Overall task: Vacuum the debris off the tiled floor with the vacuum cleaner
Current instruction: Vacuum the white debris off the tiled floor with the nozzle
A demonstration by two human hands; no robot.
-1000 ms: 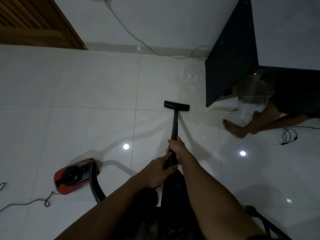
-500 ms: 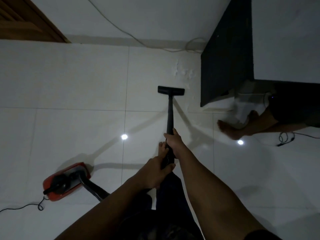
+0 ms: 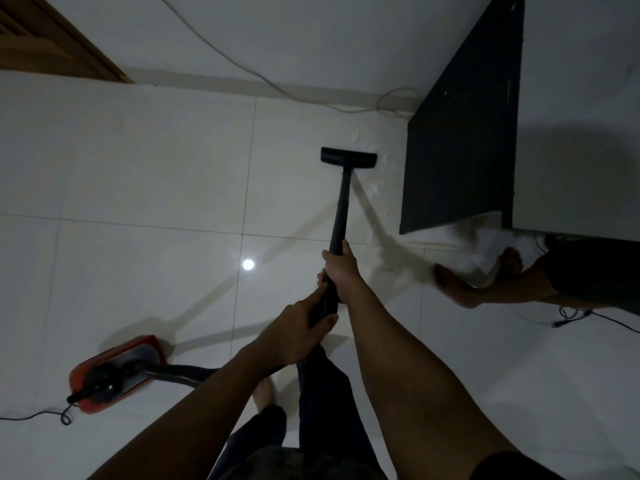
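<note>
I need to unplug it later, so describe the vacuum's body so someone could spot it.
Start at the white tiled floor, lower left, away from the dark cabinet. The vacuum body lies there, hose attached. It is the only red thing.

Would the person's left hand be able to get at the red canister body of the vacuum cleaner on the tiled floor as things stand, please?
Probably not right away: the left hand is closed on the black vacuum wand, and the red canister sits low on the floor, off to the left. Nothing blocks the way, but the hand would have to let go and the person bend down.

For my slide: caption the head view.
Both hands, right hand ahead of left hand, push the vacuum wand, floor head against white debris.
</note>
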